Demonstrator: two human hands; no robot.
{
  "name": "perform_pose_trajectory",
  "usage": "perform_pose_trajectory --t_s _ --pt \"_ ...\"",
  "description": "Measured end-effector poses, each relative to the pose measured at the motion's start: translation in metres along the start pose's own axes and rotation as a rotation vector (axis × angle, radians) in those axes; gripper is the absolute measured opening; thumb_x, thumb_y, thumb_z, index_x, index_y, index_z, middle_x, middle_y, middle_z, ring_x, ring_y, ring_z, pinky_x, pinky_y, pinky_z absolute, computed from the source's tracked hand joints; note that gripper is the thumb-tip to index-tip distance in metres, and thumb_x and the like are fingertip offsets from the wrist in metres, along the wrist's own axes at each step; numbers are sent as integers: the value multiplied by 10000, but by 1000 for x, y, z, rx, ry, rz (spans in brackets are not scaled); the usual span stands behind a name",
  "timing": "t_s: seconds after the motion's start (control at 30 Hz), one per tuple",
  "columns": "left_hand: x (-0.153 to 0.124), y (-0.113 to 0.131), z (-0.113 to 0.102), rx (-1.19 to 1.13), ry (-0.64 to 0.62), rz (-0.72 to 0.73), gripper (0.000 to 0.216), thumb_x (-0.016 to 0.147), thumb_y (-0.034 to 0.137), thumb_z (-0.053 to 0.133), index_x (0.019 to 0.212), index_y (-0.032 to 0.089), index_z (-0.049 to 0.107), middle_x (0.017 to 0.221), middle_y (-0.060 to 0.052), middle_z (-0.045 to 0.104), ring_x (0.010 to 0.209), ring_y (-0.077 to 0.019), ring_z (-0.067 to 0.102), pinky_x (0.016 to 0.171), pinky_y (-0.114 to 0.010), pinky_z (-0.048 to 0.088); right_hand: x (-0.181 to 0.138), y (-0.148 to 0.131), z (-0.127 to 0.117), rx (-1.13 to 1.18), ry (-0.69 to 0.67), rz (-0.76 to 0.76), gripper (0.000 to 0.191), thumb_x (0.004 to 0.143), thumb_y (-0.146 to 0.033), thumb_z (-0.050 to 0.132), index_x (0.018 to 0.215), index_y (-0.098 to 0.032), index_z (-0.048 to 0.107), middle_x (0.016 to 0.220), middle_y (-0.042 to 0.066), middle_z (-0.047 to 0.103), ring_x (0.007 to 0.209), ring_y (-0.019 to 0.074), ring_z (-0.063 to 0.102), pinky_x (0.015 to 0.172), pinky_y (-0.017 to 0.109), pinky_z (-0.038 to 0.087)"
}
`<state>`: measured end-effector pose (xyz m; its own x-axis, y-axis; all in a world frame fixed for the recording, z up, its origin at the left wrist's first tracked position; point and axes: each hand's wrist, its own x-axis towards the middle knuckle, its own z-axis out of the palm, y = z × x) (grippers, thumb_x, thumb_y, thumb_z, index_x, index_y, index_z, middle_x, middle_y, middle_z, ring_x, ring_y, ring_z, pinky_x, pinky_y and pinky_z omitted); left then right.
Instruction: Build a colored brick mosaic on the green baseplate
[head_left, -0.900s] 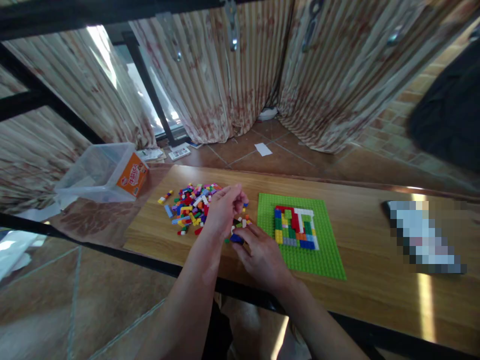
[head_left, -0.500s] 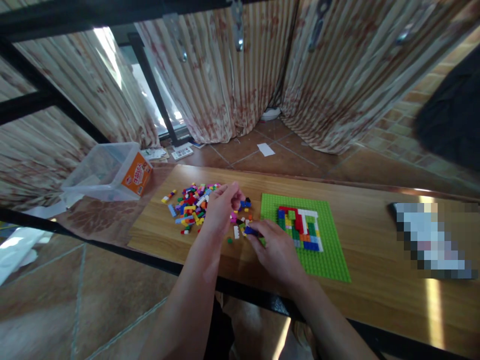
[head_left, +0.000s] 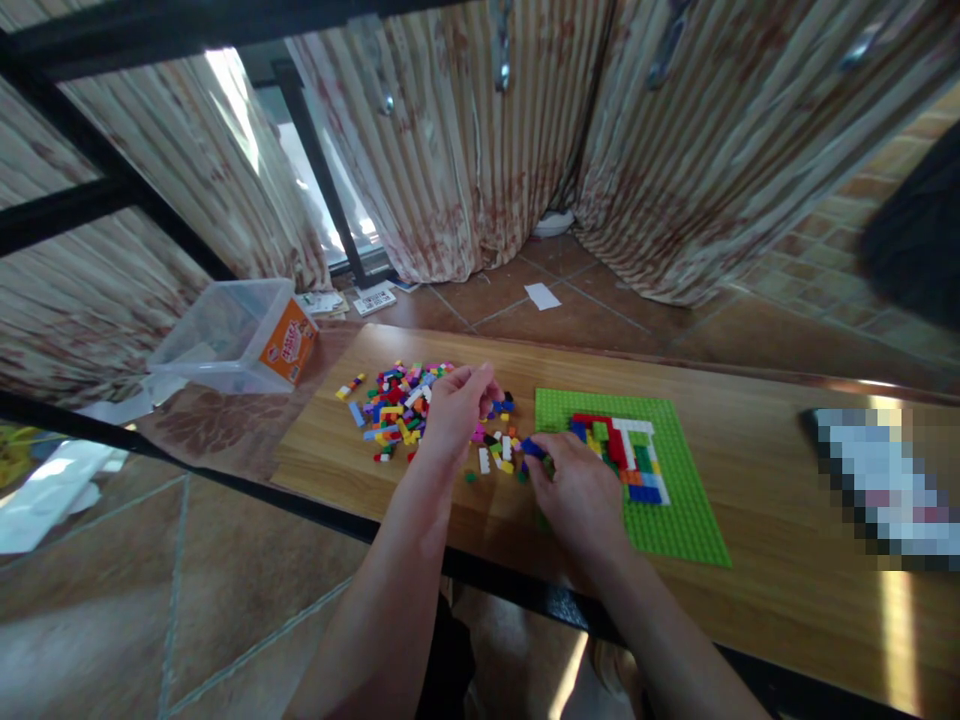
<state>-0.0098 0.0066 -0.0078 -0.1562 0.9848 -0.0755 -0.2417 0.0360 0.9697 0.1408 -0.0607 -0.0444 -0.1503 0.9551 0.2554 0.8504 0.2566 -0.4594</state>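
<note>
Between the thumb and fingers of my right hand (head_left: 581, 490) is a blue brick (head_left: 532, 447), held over the left edge of the green baseplate (head_left: 682, 510). On the baseplate lies a flat build of bricks (head_left: 622, 455) in red, white, blue, green, yellow and orange; my right hand covers its near left part. My left hand (head_left: 461, 400) hovers at the right side of a loose brick pile (head_left: 394, 410), fingers curled together. Whether it pinches a small piece is hidden. A white brick (head_left: 484, 461) and several other small bricks lie between the two hands.
The wooden table (head_left: 757, 450) carries everything. A pixelated dark-edged device (head_left: 885, 490) lies on its right part. Beyond the left end stands a clear plastic bin (head_left: 217, 340) with an orange label. Striped curtains (head_left: 465, 150) hang behind, and a paper sheet (head_left: 542, 296) lies on the floor.
My right hand has moved slightly right with the blue brick, from beside the baseplate to over its left edge. My left hand stays by the pile. The whole view has shifted slightly.
</note>
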Motion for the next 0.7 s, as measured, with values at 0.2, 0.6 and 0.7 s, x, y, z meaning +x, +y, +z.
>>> perform_pose_trajectory --t_s 0.2,0.6,0.7 --pt "-1 1 1 35 -2 13 387 781 424 686 533 145 584 518 4 561 431 -39 392 432 -193 259 -2 -5 5 27 -33 -21 170 930 -273 545 990 -182 675 956 89 710 884 237 647 799 353 478" --pt "-3 2 1 55 3 34 362 795 392 670 537 147 601 526 0 574 446 -45 404 444 -200 268 -1 2 -7 207 -39 -15 167 908 -214 525 924 -221 691 919 40 731 832 187 675 763 301 480" --pt "-1 1 0 60 -1 33 370 799 395 663 532 148 599 519 3 565 443 -45 399 444 -202 262 -2 4 -9 178 -87 -39 119 884 -203 563 881 -226 680 879 21 715 788 170 659 724 283 465"
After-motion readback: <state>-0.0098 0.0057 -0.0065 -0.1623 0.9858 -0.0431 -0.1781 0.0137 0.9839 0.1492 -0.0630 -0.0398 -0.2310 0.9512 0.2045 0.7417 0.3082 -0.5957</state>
